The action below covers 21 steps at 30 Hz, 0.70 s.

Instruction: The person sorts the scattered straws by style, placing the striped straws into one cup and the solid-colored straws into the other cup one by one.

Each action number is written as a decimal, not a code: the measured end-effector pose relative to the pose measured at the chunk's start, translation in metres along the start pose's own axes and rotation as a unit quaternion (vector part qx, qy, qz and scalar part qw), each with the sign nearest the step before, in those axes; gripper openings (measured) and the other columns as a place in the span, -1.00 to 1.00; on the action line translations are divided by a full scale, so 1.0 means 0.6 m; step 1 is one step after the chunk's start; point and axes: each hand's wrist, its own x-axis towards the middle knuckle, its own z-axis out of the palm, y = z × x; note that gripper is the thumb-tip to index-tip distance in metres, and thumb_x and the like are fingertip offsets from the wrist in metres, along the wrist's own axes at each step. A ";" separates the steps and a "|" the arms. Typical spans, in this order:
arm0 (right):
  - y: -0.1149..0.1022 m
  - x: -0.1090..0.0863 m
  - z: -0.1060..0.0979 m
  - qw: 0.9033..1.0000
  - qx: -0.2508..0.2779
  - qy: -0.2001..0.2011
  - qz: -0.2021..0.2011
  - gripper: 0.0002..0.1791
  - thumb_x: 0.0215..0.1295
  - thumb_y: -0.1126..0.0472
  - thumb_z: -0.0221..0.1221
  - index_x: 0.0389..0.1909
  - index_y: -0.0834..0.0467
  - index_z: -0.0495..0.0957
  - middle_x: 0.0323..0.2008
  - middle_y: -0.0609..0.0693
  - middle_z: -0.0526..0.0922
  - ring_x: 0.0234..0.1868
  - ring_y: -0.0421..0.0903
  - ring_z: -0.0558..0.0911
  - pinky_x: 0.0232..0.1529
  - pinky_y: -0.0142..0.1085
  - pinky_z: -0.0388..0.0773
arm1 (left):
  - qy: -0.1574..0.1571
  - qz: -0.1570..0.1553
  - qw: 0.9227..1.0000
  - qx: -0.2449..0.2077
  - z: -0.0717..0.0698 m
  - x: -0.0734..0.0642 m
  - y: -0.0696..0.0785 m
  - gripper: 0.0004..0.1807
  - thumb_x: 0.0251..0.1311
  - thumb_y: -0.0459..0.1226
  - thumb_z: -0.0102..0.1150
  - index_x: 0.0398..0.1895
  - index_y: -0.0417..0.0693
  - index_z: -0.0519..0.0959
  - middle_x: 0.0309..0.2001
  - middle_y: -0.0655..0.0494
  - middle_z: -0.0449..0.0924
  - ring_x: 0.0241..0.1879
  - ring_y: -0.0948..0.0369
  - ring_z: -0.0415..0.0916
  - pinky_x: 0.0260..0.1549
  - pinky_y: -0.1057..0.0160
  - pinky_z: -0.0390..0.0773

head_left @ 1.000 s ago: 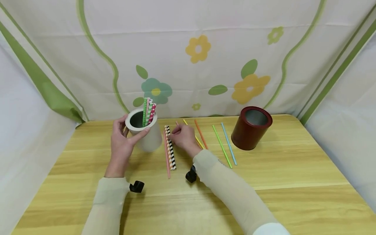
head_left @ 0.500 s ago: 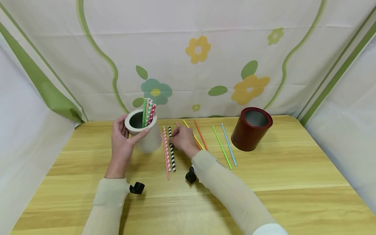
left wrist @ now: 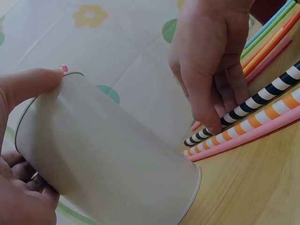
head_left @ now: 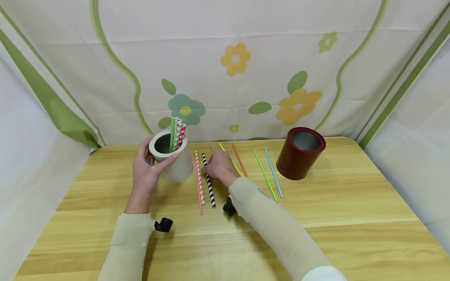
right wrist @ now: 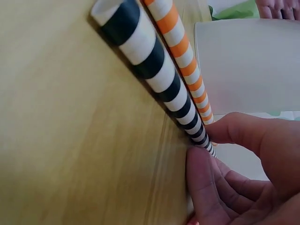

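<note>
My left hand point(head_left: 145, 177) grips the white can point(head_left: 178, 168), thumb across its front near the rim and the other fingers around its far left side. Several patterned paper straws point(head_left: 178, 136) stand in that can, leaning to its right. My right hand point(head_left: 219, 168) pinches a black-and-white striped paper straw point(head_left: 210, 187) between thumb and fingers, as the right wrist view shows. That straw point(right wrist: 171, 91) lies on or just over the table. Left of it, an orange-and-white striped straw point(head_left: 199, 177) and a pink straw point(head_left: 197, 187) lie side by side, next to the can.
Beyond my right hand lie a yellow straw point(head_left: 237, 166), an orange straw point(head_left: 240, 160), a green straw point(head_left: 265, 175) and a blue straw point(head_left: 274, 171). A dark red can point(head_left: 297, 162) stands farther right on the wooden table point(head_left: 337, 203). A flowered cloth point(head_left: 211, 82) hangs behind.
The black-and-white straw has moved apart from the orange-and-white one, its near end swinging right under my right hand. My left hand stays on the white can.
</note>
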 end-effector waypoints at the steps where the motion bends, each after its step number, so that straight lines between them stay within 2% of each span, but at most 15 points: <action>1: -0.001 0.000 -0.001 1.000 0.000 -0.002 0.002 -0.70 0.24 0.14 0.55 -0.59 0.11 0.69 -0.50 -0.04 0.71 -0.47 -0.13 0.61 -0.48 -0.31 0.54 | 0.000 0.001 1.000 0.002 0.000 0.000 0.000 0.02 0.22 -0.48 0.51 0.68 -0.17 0.14 0.66 0.05 0.26 0.70 0.18 0.11 0.75 0.21 -0.02; 12: -0.005 0.006 -0.005 0.999 0.016 -0.028 0.016 -0.40 0.30 0.12 0.51 -0.85 0.05 0.41 -0.83 -0.15 0.33 -0.77 -0.21 0.32 -0.74 -0.36 0.24 | 0.008 0.007 1.000 0.007 0.003 -0.001 -0.003 0.01 0.21 -0.48 0.52 0.68 -0.15 0.17 0.64 0.03 0.30 0.67 0.17 0.16 0.75 0.20 0.03; 14: -0.003 0.006 -0.005 0.999 0.026 -0.027 0.014 -0.43 0.32 0.12 0.49 -0.84 0.06 0.46 -0.83 -0.15 0.35 -0.77 -0.22 0.34 -0.73 -0.37 0.26 | 0.008 0.004 1.000 0.006 0.003 -0.001 -0.003 0.01 0.21 -0.47 0.52 0.68 -0.13 0.17 0.65 0.03 0.29 0.68 0.18 0.15 0.75 0.20 0.02; 17: 0.003 0.005 -0.006 0.999 0.043 -0.016 0.004 -0.56 0.33 0.12 0.47 -0.73 0.11 0.62 -0.78 -0.12 0.52 -0.72 -0.21 0.47 -0.68 -0.38 0.36 | 0.007 0.000 1.000 0.008 0.002 -0.003 -0.002 0.02 0.22 -0.46 0.52 0.69 -0.11 0.16 0.66 0.05 0.26 0.69 0.19 0.12 0.75 0.21 0.01; 21: 0.009 -0.001 -0.015 0.997 0.080 0.004 -0.010 -0.77 0.34 0.11 0.46 -0.46 0.16 0.78 -0.58 -0.04 0.74 -0.59 -0.17 0.68 -0.51 -0.38 0.57 | 0.003 -0.002 1.000 0.008 0.001 -0.004 -0.001 0.02 0.24 -0.44 0.52 0.70 -0.09 0.15 0.67 0.07 0.24 0.70 0.21 0.10 0.75 0.21 -0.01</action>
